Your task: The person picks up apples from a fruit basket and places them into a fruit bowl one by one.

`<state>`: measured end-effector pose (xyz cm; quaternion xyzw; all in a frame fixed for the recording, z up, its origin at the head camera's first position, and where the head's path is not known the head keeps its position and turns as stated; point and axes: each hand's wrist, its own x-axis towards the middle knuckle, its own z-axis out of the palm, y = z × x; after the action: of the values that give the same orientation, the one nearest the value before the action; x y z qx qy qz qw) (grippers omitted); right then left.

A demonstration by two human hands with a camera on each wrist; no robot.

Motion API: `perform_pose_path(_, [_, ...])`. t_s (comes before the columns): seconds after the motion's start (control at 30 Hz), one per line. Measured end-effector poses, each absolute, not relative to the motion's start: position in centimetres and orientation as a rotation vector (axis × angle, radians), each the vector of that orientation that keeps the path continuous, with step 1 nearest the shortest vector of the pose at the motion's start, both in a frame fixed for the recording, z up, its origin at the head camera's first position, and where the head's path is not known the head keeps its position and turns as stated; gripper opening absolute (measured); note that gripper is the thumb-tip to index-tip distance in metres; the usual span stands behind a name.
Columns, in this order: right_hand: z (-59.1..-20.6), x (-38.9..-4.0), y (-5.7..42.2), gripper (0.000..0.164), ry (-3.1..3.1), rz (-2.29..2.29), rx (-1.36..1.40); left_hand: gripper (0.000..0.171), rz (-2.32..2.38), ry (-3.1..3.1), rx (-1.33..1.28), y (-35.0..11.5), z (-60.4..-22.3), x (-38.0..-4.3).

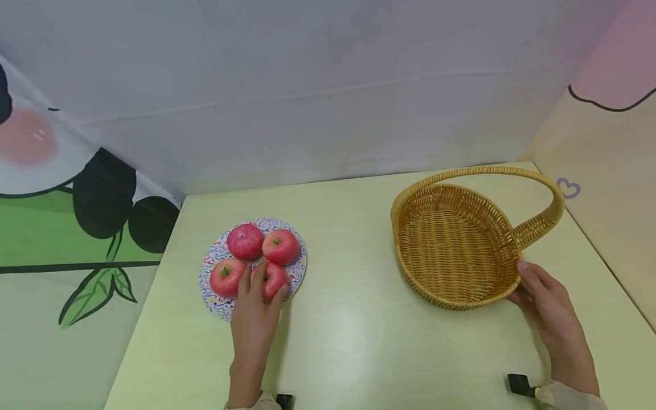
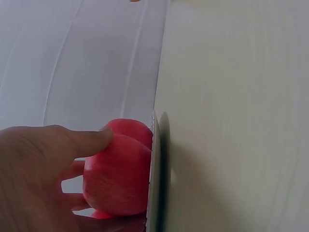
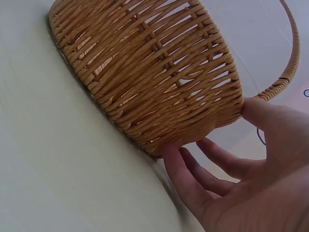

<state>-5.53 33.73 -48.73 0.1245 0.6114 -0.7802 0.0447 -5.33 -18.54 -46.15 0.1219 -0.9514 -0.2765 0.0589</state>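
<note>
Several red apples, one of them at the upper left [image 1: 245, 242], sit on a round patterned plate [image 1: 210, 293] at the left of the table. My left hand [image 1: 254, 324] grips the nearest apple [image 1: 277, 279], which rests on the plate. In the left wrist view, thumb and fingers lie around that apple [image 2: 117, 176], with parts of other apples behind it. On the right stands a woven basket [image 1: 448, 256] with nothing inside and a tall arched handle. My right hand [image 1: 550, 310] holds its near right side, thumb at the rim and fingers against the outer wall [image 3: 145, 82].
The light table [image 1: 343, 324] reaches back to a pale cloth wall [image 1: 307, 114]. A printed panel [image 1: 610, 210] borders the table on the right. The basket's handle [image 1: 487, 171] rises above its rim.
</note>
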Motion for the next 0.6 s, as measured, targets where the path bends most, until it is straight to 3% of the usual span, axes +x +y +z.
perform_pose_path(0.3, [-48.2, -5.7, 33.8, 0.020, 2.163, -2.238, 0.370, 0.075, -0.762, -2.840, 0.339, -18.2, -45.9, -5.1])
perform_pose_path(0.6, [-46.3, -4.9, 33.0, 0.048, 2.878, -1.409, 0.480, 0.055, -0.657, -2.838, 0.318, -18.2, -44.2, -4.4])
